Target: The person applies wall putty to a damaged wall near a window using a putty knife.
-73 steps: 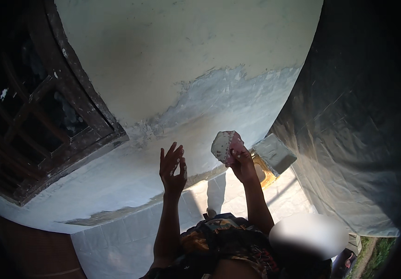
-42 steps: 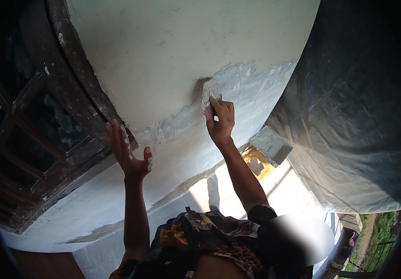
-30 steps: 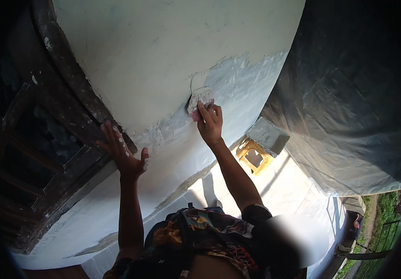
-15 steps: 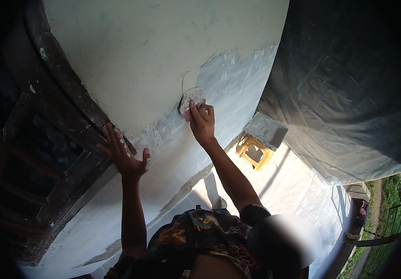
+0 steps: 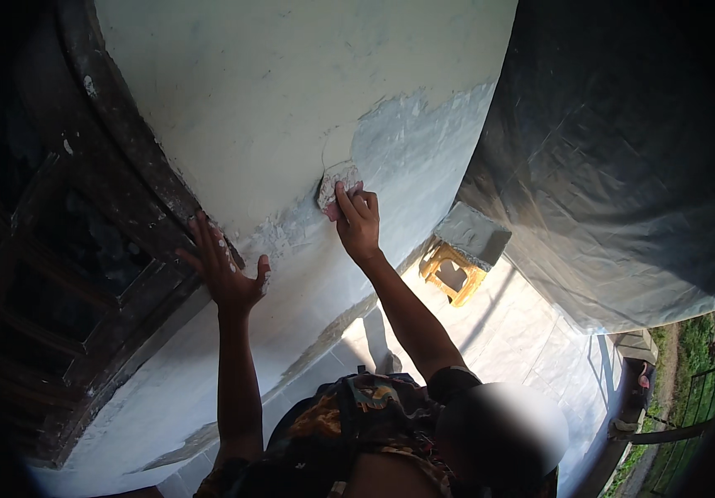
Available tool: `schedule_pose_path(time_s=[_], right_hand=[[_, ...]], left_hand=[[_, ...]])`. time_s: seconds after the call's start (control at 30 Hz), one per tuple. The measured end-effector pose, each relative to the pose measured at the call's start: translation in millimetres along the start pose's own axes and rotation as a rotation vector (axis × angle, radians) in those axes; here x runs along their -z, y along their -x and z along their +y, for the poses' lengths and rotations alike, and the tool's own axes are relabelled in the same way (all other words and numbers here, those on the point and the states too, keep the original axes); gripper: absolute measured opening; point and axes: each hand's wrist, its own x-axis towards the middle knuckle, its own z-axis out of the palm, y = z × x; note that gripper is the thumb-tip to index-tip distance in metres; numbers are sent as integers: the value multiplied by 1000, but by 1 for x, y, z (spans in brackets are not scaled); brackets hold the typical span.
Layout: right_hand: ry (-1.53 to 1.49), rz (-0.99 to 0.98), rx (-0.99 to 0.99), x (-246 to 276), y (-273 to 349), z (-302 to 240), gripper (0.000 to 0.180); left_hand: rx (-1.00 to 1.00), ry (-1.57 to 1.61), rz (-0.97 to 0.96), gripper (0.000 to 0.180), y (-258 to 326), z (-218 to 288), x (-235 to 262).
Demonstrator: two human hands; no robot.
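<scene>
My right hand grips a flat scraper caked with whitish putty, a pinkish part showing by the fingers. The tool lies against the wall, where a pale cream surface meets a patch of bluish-white putty. Part of its edge is hidden under the putty and fingers. My left hand is spread open, with white smears on its fingers and thumb. Its fingertips rest along the edge of the dark wooden frame, next to the wall.
A yellow stool stands on the pale tiled floor, with a grey, putty-smeared tray on top. Dark plastic sheeting hangs at the right. Dark-paned panels fill the left side. Grass and a railing lie beyond the floor.
The scraper and my right hand have shifted very slightly along the wall, down and left. My left hand keeps its place by the frame; the view has turned a little.
</scene>
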Motion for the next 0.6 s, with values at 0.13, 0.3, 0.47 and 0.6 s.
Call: schedule_pose_path(time_s=[0.13, 0.3, 0.47, 0.6], right_hand=[[-26, -62, -129, 21, 18, -10, 50], [-15, 116, -76, 16, -58, -11, 52], [24, 10, -42, 1, -26, -10, 60], [22, -116, -159, 26, 36, -40, 55]], left_hand=[[-27, 0, -6, 95, 3, -2, -1], [-32, 3, -11, 96, -1, 0, 3], [-40, 48, -14, 94, -1, -1, -1], [-4, 15, -153, 98, -1, -1, 11]])
